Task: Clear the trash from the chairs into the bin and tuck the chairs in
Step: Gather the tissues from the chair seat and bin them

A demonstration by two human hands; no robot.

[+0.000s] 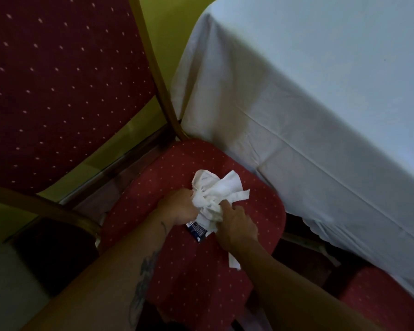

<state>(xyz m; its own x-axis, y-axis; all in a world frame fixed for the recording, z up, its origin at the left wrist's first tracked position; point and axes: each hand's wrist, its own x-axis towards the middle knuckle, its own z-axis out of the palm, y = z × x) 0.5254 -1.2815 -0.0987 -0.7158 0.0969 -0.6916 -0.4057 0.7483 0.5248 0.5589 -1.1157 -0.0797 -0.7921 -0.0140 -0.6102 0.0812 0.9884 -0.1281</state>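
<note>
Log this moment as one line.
left hand + right hand: grip crumpled napkins | beneath: dark wrapper | on: red chair seat

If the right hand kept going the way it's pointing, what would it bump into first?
The crumpled white napkins, which the right hand is pinching now. The left hand grips them from the other side, so it is probably next in line; depth is hard to judge.

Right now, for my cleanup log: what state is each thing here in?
napkin wad: crumpled, held by both hands
blue wrapper: flat on the seat, partly under the wad
chair seat: trash on it, not tucked in
left hand: grips the wad
right hand: pinches the wad
tablecloth: draped, hanging
</note>
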